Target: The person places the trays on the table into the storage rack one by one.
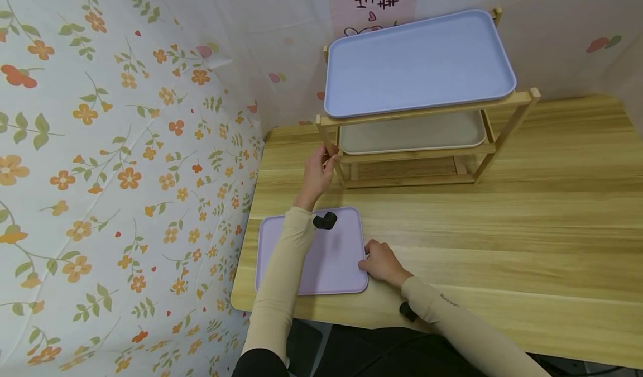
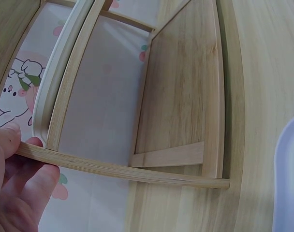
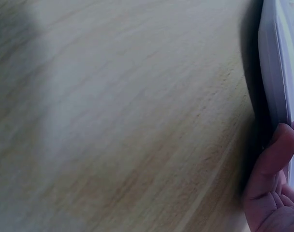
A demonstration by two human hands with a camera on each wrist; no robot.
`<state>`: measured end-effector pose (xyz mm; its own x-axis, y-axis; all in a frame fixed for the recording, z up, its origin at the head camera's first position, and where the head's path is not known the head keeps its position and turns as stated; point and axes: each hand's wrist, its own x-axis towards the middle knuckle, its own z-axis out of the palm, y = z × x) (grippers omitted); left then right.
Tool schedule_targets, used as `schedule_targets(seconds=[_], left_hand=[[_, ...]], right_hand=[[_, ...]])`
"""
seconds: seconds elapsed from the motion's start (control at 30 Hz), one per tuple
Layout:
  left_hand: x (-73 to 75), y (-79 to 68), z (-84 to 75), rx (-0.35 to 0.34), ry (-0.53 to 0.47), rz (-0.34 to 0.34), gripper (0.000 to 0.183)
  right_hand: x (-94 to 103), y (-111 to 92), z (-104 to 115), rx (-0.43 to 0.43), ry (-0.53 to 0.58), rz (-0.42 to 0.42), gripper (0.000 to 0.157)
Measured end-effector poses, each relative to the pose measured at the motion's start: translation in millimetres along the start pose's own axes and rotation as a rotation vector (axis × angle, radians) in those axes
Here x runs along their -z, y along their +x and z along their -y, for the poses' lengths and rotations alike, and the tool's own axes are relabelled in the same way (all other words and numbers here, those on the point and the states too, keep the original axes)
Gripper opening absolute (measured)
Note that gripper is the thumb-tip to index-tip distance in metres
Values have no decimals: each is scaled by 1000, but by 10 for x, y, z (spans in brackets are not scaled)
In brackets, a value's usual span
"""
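A three-level wooden rack (image 1: 409, 184) stands at the back of the table. My left hand (image 1: 317, 173) grips its left front post (image 2: 113, 169), thumb on one side and fingers on the other, level with the middle shelf. A blue tray (image 1: 419, 64) lies on the top level and a white tray (image 1: 412, 133) on the middle one; the bottom is a bare wooden panel (image 2: 181, 82). Nearer the front, a light purple tray (image 1: 334, 259) lies under my left forearm. My right hand (image 1: 384, 262) pinches that tray's right edge (image 3: 275, 63) between thumb and fingers.
The wooden table (image 1: 502, 243) stretches away to the right of the rack and the purple tray. A flowered cloth (image 1: 125, 181) hangs along the left side, and a printed cloth (image 1: 281, 30) hangs behind the rack.
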<state>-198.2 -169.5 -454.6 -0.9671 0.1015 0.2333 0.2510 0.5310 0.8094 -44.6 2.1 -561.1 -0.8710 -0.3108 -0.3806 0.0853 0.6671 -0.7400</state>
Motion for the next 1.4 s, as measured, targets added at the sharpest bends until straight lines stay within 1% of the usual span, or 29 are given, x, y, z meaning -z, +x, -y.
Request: schedule_targets(seconds=[0.07, 0.1, 0.17, 0.23, 0.3, 0.43, 0.47, 0.63, 0.73, 0.87, 0.93, 1.07, 1.2, 1.3, 1.4], left_hand=[[-7, -6, -1, 0, 5, 0, 21], [-12, -9, 3, 0, 9, 1, 21], [-18, -16, 6, -2, 18, 4, 21], [-23, -25, 11, -5, 22, 6, 21], [-22, -32, 13, -9, 28, 6, 21], [-18, -35, 19, -23, 36, 1, 21], [-17, -35, 21, -26, 40, -1, 21], [-17, -30, 22, -28, 26, -4, 22], [-16, -30, 20, -21, 10, -6, 22], [-18, -27, 20, -5, -10, -5, 21], [-16, -27, 17, 1, -12, -5, 21], [-13, -25, 17, 8, -2, -5, 21], [-9, -22, 10, 7, 4, -5, 21], [-6, -16, 4, 1, 8, -6, 20], [-4, -9, -3, -3, 10, -4, 20]], right_hand=[[-2, 4, -21, 8, -8, 1, 14], [-2, 5, -33, 11, -7, 6, 13], [8, -1, -51, 23, 6, 21, 19], [27, -15, -66, 20, 44, 50, 22], [52, -28, -75, 11, 105, 82, 19], [90, -44, -101, -20, 260, 146, 7], [96, -45, -109, -26, 302, 164, 8], [99, -54, -162, -65, 492, 262, 27], [101, -71, -183, -82, 599, 315, 34], [114, -99, -216, -50, 722, 386, 41], [123, -110, -239, -20, 778, 419, 45], [151, -116, -302, 23, 866, 470, 53], [195, -109, -373, 50, 926, 507, 58], [241, -113, -417, 66, 957, 529, 60], [285, -122, -465, 66, 975, 531, 62]])
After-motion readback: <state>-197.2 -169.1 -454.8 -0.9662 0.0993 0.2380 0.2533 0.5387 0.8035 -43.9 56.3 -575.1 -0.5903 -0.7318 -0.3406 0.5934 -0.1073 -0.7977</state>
